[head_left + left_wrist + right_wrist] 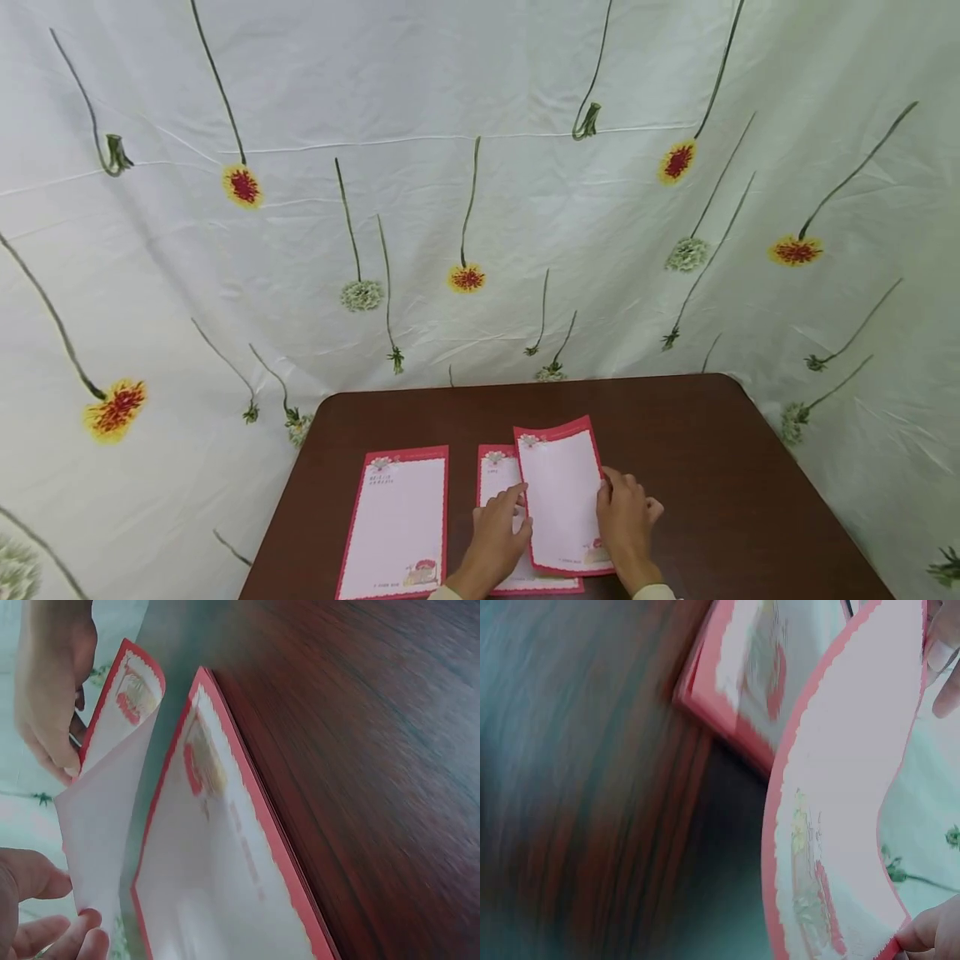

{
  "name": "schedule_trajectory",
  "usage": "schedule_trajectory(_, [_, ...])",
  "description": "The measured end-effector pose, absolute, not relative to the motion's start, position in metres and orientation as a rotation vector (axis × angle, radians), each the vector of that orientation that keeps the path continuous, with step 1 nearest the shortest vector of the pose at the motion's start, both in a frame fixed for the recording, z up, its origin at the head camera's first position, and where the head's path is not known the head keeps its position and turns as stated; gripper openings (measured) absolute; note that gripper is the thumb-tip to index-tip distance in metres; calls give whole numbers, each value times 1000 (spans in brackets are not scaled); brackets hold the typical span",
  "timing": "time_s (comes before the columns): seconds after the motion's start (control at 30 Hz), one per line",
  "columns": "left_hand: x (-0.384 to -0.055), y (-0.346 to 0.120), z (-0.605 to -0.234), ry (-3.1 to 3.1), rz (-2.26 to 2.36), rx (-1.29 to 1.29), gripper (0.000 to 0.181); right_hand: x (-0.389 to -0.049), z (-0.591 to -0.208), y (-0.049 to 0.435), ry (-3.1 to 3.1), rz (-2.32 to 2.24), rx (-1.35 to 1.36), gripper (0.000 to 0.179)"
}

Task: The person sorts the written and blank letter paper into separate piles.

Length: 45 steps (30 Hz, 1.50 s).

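Observation:
A red-bordered sheet of notepaper (558, 492) is raised and bowed between both hands, a small flower printed at its top. My left hand (495, 533) pinches its left edge; in the left wrist view the thumb (45, 876) and fingertips meet at the paper. On the opposite edge, my right hand (626, 517) grips the sheet between thumb and fingers. Below it lies a stack of similar notepaper (495, 479), partly covered by the raised sheet and my left hand. The stack's layered corner (697, 694) shows in the right wrist view.
Another red-bordered sheet (405, 521), with small dark writing near its top, lies flat to the left. Everything rests on a dark brown wooden table (697, 442) with rounded far corners. A white flower-printed cloth (420, 100) hangs behind and along the sides.

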State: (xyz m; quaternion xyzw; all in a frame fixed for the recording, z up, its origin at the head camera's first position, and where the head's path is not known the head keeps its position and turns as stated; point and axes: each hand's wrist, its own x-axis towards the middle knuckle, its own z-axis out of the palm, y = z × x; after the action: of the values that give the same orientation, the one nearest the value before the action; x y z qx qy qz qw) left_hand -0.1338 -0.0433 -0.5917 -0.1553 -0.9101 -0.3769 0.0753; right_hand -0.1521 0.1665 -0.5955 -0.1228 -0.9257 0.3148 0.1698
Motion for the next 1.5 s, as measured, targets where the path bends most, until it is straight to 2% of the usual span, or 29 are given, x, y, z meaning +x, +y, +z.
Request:
schedule_trajectory(0.8, [-136, 30, -588, -2975, -940, -784, 40, -139, -602, 246, -2596, 803, -472, 27])
schedule_trajectory(1.5, [-139, 49, -600, -3053, -639, -857, 46, -140, -611, 270, -2730, 774, -600, 31])
